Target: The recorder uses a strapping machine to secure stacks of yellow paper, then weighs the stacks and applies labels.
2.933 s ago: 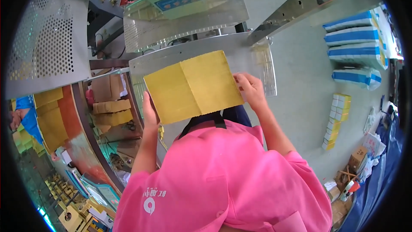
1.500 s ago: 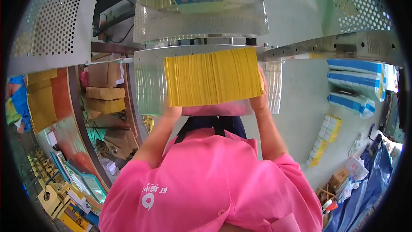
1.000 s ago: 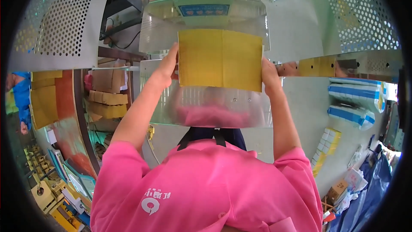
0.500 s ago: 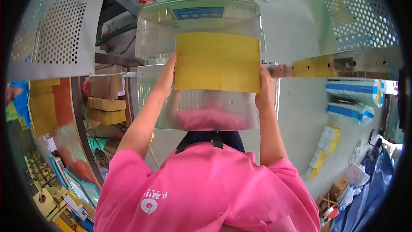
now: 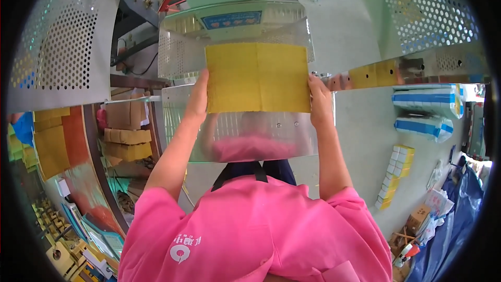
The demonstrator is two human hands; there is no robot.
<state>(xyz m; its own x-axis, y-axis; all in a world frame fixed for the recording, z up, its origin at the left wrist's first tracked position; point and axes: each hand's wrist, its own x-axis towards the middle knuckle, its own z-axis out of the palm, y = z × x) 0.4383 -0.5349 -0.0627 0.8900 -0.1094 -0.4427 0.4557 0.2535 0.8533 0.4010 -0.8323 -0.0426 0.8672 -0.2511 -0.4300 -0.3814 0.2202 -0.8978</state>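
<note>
My left hand [image 5: 198,97] and my right hand [image 5: 321,100] hold a flat yellow rectangular sheet [image 5: 258,77] between them, one at each short side. A faint vertical line runs down the sheet's middle. Both hands are closed on its edges, with some fingers hidden behind or beneath it; whether it is one sheet or a thin stack, I cannot tell. Under and around it lies a shiny metal plate [image 5: 245,122], which mirrors my pink shirt. Beyond the sheet stands a clear, reflective panel [image 5: 177,34] of the machine.
Perforated metal guards [image 5: 62,42] flank the machine, with a metal bar [image 5: 412,68] reaching out at right. Brown cardboard pieces [image 5: 128,143] sit on a rack at left. Blue-and-white wrapped packs [image 5: 425,125] and small white-and-yellow boxes [image 5: 395,175] stand on the floor at right.
The sheet's middle line shows more plainly, and its lower edge lies more level. My view has shifted slightly; both hands keep their hold at the sides.
</note>
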